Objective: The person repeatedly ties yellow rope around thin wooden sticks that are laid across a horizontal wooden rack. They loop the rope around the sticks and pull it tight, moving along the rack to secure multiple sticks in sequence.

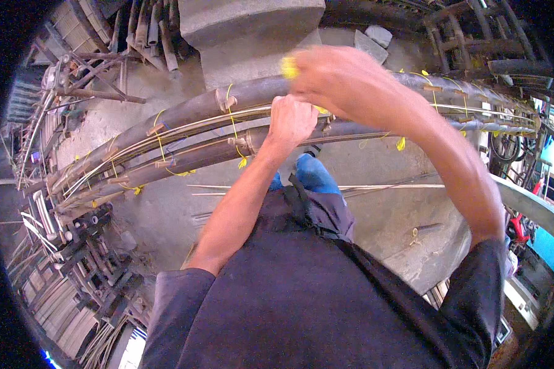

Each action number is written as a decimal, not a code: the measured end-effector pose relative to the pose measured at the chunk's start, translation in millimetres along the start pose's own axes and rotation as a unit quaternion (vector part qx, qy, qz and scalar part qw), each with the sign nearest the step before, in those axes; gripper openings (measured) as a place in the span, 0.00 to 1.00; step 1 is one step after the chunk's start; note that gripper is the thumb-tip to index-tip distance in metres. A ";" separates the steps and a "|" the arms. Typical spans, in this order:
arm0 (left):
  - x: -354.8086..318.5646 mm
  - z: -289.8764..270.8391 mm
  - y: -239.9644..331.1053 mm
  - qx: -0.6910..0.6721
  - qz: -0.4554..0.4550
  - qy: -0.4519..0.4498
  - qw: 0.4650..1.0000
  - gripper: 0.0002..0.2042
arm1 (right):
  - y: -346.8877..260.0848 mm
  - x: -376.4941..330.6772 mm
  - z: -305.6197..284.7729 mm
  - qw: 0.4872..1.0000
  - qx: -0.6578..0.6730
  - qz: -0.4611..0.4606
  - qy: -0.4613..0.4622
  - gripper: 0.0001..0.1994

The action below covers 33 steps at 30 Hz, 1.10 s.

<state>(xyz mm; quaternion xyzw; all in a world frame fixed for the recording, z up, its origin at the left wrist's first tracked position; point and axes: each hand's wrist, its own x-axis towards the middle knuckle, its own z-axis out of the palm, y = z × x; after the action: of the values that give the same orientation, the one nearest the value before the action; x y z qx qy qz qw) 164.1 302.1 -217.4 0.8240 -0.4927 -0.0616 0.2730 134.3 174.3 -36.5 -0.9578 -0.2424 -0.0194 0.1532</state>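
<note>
Two long dark bamboo poles (194,109) run side by side across in front of me, with wooden pegs (156,129) through them. Lengths of yellow string (232,125) are tied from one pole to the other. Thin pale strips (214,123) lie lengthwise between the poles. Over the middle of the poles, my left hand (293,118) is closed in a fist; what it grips is hidden. My right hand (338,80), smeared by motion, is raised just beyond and right of it, closed on a bundle of yellow string (289,67).
Beyond the poles stands a concrete step (252,37); grey stone blocks (375,40) lie right of it. Stacked bamboo lengths (156,27) lean at the far left. Wood pieces (58,295) pile up at the near left. Thin strips (388,186) cross the floor behind the poles' near side.
</note>
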 end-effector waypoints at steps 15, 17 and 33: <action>1.0 -27.4 24.6 -0.082 -0.132 -0.024 0.988 0.15 | -44.0 -99.7 163.8 0.944 0.297 0.129 -0.056 0.07; 7.2 -40.0 42.1 -0.226 -0.161 -0.004 0.961 0.17 | -52.5 -81.4 193.3 0.973 0.190 0.091 -0.090 0.07; 116.9 -56.6 -127.3 -0.041 -0.058 -0.273 0.959 0.21 | 36.9 -119.5 83.7 0.954 -0.065 0.285 -0.066 0.14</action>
<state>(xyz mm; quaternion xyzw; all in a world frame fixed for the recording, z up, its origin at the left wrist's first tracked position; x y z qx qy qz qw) 343.5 271.8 -215.0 0.7909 -0.4971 -0.3201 0.1580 43.2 114.0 -139.9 -0.9941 0.0329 0.0725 0.0730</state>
